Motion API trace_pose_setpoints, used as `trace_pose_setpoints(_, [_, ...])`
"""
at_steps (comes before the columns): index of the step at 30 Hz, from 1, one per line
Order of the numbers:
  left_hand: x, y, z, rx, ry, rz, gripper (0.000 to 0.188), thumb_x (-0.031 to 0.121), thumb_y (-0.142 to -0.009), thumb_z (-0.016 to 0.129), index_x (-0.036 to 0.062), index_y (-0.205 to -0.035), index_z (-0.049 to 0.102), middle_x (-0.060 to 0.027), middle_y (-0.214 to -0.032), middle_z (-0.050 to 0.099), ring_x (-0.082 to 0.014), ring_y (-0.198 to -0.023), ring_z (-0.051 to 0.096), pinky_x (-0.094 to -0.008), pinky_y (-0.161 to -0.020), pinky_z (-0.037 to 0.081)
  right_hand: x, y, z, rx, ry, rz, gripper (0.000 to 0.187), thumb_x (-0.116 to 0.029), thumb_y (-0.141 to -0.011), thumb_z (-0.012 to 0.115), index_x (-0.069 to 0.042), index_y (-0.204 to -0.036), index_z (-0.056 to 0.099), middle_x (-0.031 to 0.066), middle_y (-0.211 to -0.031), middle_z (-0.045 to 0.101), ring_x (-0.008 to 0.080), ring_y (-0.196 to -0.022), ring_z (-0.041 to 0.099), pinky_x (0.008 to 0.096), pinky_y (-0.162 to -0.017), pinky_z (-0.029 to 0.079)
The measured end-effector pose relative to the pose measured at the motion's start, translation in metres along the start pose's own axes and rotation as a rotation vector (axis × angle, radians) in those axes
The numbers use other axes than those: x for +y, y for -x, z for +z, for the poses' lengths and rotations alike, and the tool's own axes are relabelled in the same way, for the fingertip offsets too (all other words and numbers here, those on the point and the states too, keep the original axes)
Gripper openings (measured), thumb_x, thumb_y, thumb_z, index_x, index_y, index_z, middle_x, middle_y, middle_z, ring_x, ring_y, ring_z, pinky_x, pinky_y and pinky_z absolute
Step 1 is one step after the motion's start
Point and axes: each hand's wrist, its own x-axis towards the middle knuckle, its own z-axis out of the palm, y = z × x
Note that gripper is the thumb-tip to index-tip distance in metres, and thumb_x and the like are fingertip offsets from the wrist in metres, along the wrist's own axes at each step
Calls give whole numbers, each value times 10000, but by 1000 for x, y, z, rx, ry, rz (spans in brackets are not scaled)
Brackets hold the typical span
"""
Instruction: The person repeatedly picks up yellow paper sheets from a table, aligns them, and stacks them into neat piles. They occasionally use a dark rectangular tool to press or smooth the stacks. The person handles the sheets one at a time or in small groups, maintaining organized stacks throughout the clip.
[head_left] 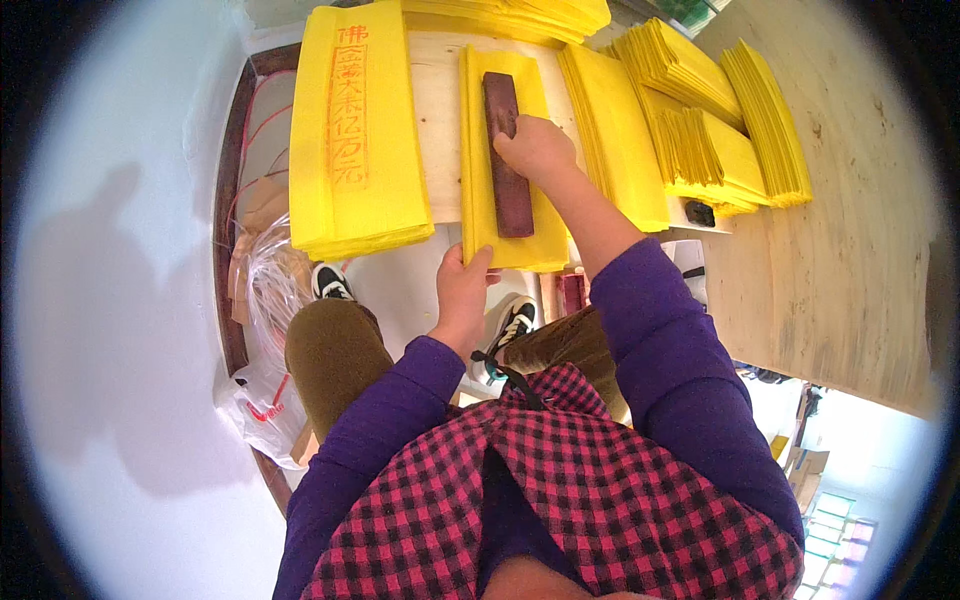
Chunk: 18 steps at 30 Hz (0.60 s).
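Note:
A long dark-red block, probably a stamp block, lies lengthwise on a narrow stack of yellow paper in front of me. My right hand grips the block around its middle from the right side. At the near edge of that stack, my left hand pinches the paper's left corner between thumb and fingers. To the left sits a thicker yellow stack, its top sheet printed with a column of red characters inside a frame. The block's underside is hidden.
More folded yellow bundles stand close on the right, with several others piled beyond. A small black object sits at the table's near edge. A wooden board rises at the right; clear plastic strapping lies below left.

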Motion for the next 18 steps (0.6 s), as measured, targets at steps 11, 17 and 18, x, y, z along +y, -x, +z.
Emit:
trace_pose_setpoints(11, [1,-1,1,0,-17,-17,217,174,-889,541,15,-1036,532,-60,-922,610,-141,-782,579,-275,-681,465,5,-1,14,78,-51,1,411,-379,-785,499,-26,-925,657,198,-897,655,340,-864,632,419,-768,497])
trace_pose_setpoints(17, [3,0,-2,-34,-23,2,232,195,-891,543,23,-1046,531,-63,-939,608,-151,-789,580,-278,-672,466,11,-2,11,68,-146,-1,418,-370,-769,515,0,-906,652,209,-905,650,340,-884,628,419,-775,494])
trace_pose_setpoints(18, [2,0,-4,-44,-38,4,230,205,-897,539,32,-1049,533,-63,-950,609,-154,-790,580,-280,-670,464,15,-2,8,49,-182,-2,426,-369,-765,522,10,-912,648,211,-916,648,338,-895,627,418,-779,493])
